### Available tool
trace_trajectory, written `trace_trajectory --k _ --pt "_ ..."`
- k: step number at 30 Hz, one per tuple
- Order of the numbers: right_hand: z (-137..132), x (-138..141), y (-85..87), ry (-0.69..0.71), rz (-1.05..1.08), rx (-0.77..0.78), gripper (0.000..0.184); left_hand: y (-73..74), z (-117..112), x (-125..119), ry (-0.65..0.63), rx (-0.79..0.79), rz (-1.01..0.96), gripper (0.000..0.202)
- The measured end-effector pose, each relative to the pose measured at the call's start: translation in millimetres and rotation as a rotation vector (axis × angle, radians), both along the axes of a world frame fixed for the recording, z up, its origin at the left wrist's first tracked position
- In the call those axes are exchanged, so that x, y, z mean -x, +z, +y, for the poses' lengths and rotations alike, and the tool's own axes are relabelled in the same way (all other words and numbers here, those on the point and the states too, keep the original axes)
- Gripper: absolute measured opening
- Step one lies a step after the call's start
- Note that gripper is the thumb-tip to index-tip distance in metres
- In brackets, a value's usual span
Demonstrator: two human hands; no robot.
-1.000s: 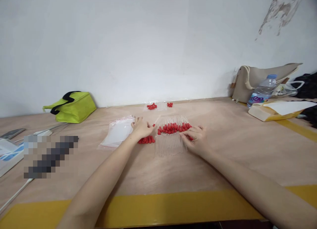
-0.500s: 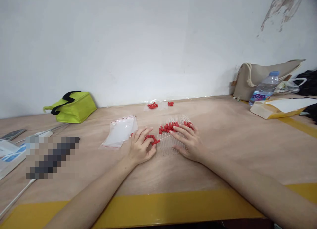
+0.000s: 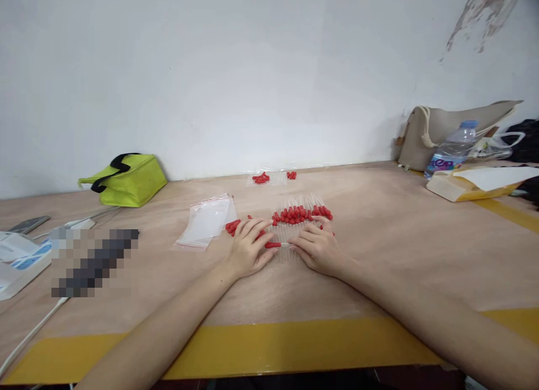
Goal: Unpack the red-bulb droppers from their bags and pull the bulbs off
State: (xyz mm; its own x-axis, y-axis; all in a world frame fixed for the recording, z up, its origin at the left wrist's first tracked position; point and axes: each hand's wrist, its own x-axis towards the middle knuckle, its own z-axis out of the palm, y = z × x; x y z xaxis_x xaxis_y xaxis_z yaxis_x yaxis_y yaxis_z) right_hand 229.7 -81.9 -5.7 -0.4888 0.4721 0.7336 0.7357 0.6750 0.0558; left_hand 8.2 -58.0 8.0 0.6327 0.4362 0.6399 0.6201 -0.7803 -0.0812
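Dropper (image 3: 278, 245) pinched between both my hands, low over the table (image 3: 379, 255), centre.
Head view: my left hand (image 3: 250, 250) has its fingers narrow on the red bulb end, and my right hand (image 3: 319, 250) has its fingers narrow on the clear tube end. Just behind lies a row of droppers (image 3: 301, 214), flat, red bulbs in a line. Loose red bulbs (image 3: 231, 226) sit by my left fingertips, with plastic bags (image 3: 206, 227) just left of them. Green bag (image 3: 126, 179) sits far left by the wall.
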Motion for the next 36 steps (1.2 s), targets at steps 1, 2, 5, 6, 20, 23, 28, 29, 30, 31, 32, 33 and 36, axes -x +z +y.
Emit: trace_trajectory --k 1,2,5,6,20,23,28,29,30,31,32,33,36 --pt "-1 0 0.8 0.014 -0.002 -0.001 0.019 0.0 1 0 -0.023 0.008 0.024 0.028" --pt "-1 0 1.7 0.027 -0.005 -0.005 0.019 -0.1 1 -1 -0.047 0.014 0.043 0.027" --pt "-3 1 4.2 0.049 -0.015 -0.025 0.020 -0.3 3 -2 -0.098 0.025 0.059 0.019" --pt "-3 1 4.6 0.050 -0.017 -0.029 0.020 -0.6 3 -2 -0.104 0.027 0.057 0.017" --pt "-5 -2 0.2 0.084 -0.009 -0.086 0.019 -1.8 -1 0 -0.110 -0.033 0.043 0.015" --pt "-4 -8 -1.4 0.090 0.010 -0.088 0.019 -0.5 0 4 -0.116 -0.056 0.008 0.015" --pt "-4 -22 -3.0 0.034 0.106 -0.058 0.015 -1.7 5 19 -0.063 -0.067 -0.118 0.008" --pt "-4 -22 -3.3 0.033 0.117 -0.049 0.013 -2.2 7 20 -0.068 -0.044 -0.158 0.010" --pt "-4 -21 -3.6 0.035 0.130 -0.042 0.012 -2.3 8 21 -0.066 -0.013 -0.202 0.015" --pt "-4 -20 -3.8 0.034 0.146 -0.033 0.011 -1.8 10 21 -0.048 0.018 -0.248 0.020" --pt "-5 -17 -3.7 0.026 0.169 -0.022 0.011 -0.5 12 22 -0.011 0.040 -0.294 0.024" --pt "-5 -14 -3.1 0.010 0.199 -0.007 0.012 1.5 15 23 0.042 0.054 -0.334 0.027" --pt "-3 -6 2.2 -0.027 0.254 0.055 0.014 10.2 25 32 0.204 0.057 -0.419 0.031"
